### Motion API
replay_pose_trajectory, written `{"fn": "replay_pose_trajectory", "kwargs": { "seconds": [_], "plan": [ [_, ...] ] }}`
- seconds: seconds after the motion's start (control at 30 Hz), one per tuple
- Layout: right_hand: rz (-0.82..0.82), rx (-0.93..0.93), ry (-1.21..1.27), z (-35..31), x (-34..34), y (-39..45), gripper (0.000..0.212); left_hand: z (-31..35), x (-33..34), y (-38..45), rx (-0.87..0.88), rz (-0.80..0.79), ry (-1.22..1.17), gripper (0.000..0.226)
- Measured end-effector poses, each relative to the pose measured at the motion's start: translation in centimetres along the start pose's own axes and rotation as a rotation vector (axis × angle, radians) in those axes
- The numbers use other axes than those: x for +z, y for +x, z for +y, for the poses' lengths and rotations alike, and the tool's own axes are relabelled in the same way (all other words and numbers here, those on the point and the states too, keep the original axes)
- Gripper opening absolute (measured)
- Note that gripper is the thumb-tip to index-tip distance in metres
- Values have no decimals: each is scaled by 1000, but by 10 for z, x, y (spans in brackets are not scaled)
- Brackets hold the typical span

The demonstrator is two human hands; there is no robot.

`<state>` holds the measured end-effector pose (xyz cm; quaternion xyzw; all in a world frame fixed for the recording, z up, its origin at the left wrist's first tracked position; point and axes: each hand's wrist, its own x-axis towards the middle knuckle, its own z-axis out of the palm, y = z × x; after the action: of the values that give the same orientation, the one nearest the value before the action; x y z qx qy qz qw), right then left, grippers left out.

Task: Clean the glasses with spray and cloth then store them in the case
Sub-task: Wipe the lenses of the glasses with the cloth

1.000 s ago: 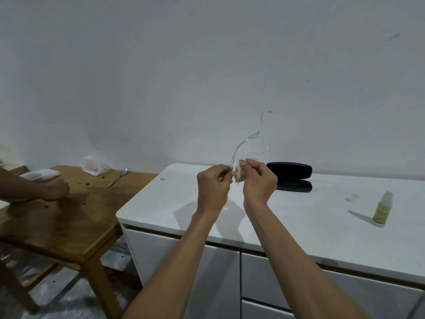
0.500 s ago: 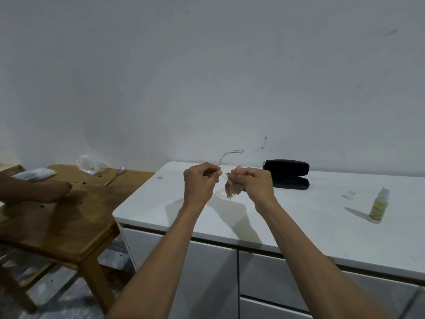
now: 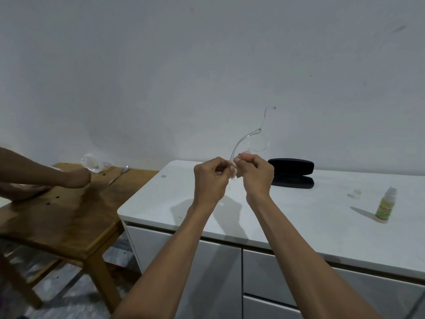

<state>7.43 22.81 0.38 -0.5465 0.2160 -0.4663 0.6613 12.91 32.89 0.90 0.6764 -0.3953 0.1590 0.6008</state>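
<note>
Clear-framed glasses are held up above the white cabinet top, one temple arm curving down to my fingers. My left hand pinches the glasses at the lower end. My right hand is closed on a small pale cloth pressed against the glasses. An open black glasses case lies on the cabinet behind my right hand. The small spray bottle, white with a green label, stands at the far right, and its cap lies beside it.
A wooden table stands to the left of the cabinet. Another person's arm and hand rest on it, near a crumpled plastic bag and a spoon. A grey wall rises behind everything.
Both hands have lifted the glasses back up, so a lens and temple arm now stand above my fingers. The other person's hand shifted right on the wooden table.
</note>
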Motion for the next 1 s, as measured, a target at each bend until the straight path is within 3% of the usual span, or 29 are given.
{"fn": "replay_pose_trajectory", "kwargs": {
  "seconds": [0.13, 0.3, 0.5, 0.73, 0.83, 1.0],
  "plan": [
    [-248, 40, 15, -4, -12, -1, 4, -8, -4, 4, -1, -2, 14, 6],
    [-374, 118, -52, -5, -23, 1, 14, -20, -12, 5, -80, -36, -4, 4],
    [-132, 148, -56, 7, -25, -7, 3, -26, -11, 1, -144, -70, -20, 6],
    [164, 67, 94, 11, -3, -8, 11, -15, 2, -3, -84, -93, 11, 3],
    [147, 90, 113, 10, 2, -1, 10, -7, 6, -1, -50, -91, 5, 9],
    [-65, 117, 15, 8, -10, 5, 8, -12, 4, 7, -58, -85, -15, 8]
  ]
}}
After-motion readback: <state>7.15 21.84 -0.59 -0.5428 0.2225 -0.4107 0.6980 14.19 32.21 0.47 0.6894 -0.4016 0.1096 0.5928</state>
